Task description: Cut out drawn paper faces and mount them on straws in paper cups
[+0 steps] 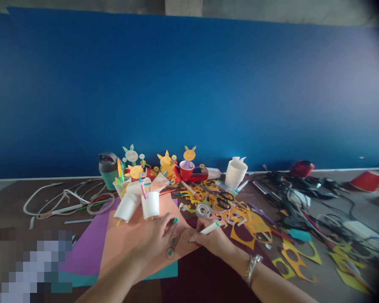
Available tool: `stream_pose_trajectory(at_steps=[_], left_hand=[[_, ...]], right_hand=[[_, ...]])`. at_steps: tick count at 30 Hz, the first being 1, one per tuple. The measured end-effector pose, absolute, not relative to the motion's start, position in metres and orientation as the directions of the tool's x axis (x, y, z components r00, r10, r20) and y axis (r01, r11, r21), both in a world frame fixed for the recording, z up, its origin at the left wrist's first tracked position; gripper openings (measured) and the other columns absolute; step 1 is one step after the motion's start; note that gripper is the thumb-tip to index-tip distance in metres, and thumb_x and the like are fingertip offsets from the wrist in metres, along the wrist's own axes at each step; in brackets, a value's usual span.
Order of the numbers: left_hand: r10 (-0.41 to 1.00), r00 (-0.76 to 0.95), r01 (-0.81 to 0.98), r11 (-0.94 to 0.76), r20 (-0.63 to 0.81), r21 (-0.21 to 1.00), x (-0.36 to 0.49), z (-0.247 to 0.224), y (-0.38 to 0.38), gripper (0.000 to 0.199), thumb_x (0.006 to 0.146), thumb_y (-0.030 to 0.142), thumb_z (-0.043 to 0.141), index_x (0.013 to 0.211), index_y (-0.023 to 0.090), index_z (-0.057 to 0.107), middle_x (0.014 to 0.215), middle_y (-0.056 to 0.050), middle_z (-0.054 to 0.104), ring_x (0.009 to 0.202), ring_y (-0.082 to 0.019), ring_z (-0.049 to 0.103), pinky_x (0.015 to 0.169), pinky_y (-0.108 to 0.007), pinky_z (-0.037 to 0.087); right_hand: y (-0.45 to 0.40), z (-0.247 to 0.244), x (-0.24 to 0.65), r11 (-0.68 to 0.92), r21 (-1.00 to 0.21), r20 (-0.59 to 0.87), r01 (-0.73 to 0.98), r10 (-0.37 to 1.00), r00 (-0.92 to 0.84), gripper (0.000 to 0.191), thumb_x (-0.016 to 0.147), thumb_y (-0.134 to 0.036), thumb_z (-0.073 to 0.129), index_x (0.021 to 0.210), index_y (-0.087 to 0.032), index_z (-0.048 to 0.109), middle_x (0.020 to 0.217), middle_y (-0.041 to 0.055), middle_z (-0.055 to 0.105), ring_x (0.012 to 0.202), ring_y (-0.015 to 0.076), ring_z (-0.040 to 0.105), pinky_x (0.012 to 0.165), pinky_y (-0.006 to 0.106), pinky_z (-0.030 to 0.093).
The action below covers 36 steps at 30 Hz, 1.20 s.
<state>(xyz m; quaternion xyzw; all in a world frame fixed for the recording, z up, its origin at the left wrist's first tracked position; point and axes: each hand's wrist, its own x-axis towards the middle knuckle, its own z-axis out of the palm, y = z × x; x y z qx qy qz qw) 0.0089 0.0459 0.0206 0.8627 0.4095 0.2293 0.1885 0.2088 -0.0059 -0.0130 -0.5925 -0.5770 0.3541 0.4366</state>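
My right hand [205,233] grips a white marker [210,228] with a green end, over drawn circles on orange paper [126,248]. Beside it, my left hand [161,231] is closed round a small green cap [175,220] and rests on the same paper. Two small circles with green hearts [170,253] lie between the hands. Purple paper [88,248] and teal paper [164,270] show from under the orange sheet. White paper cups [150,205] stand and lie just behind my left hand.
Yellow paper scraps [252,227], black scissors [224,201] and a tape roll [203,210] lie right of centre. Animal-face figures [189,155] and a bottle [109,170] stand at the back. Cables lie left and right; a white cup [236,173] stands near the blue wall.
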Motion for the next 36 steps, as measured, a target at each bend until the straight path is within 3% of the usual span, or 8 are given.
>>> stream_pose_trajectory(at_steps=[7, 14, 36], left_hand=[[0.781, 0.568, 0.593, -0.607, 0.26, 0.529, 0.0097, 0.0203, 0.0464, 0.015, 0.091, 0.026, 0.042, 0.081, 0.022, 0.052, 0.064, 0.003, 0.058, 0.059, -0.012, 0.055, 0.053, -0.021, 0.029], [0.781, 0.561, 0.612, -0.614, 0.274, 0.498, 0.0092, 0.015, 0.0481, 0.012, 0.089, 0.024, 0.043, 0.08, 0.021, 0.05, 0.062, 0.003, 0.056, 0.055, -0.012, 0.052, 0.051, -0.022, 0.026], [0.799, 0.552, 0.62, -0.584, 0.238, 0.523, 0.0104, 0.0226, 0.0453, 0.017, 0.09, 0.03, 0.041, 0.08, 0.022, 0.052, 0.063, 0.002, 0.059, 0.058, -0.013, 0.056, 0.052, -0.023, 0.029]], right_hand=[[-0.0047, -0.0053, 0.2073, -0.095, -0.977, -0.064, 0.19, 0.984, 0.164, 0.02, 0.07, -0.027, 0.056, 0.06, -0.021, 0.04, 0.044, -0.0064, 0.051, 0.043, 0.0125, 0.056, 0.039, 0.019, 0.038], [-0.0061, -0.0074, 0.2087, 0.023, -0.933, 0.071, 0.359, 0.99, 0.122, 0.018, 0.065, -0.016, 0.055, 0.054, -0.02, 0.041, 0.042, -0.0076, 0.047, 0.041, 0.008, 0.044, 0.039, 0.018, 0.029], [-0.0044, -0.0071, 0.2099, 0.01, -0.909, 0.068, 0.417, 0.99, 0.124, 0.02, 0.058, -0.014, 0.054, 0.051, -0.02, 0.037, 0.044, -0.0077, 0.042, 0.044, 0.0079, 0.035, 0.041, 0.02, 0.022]])
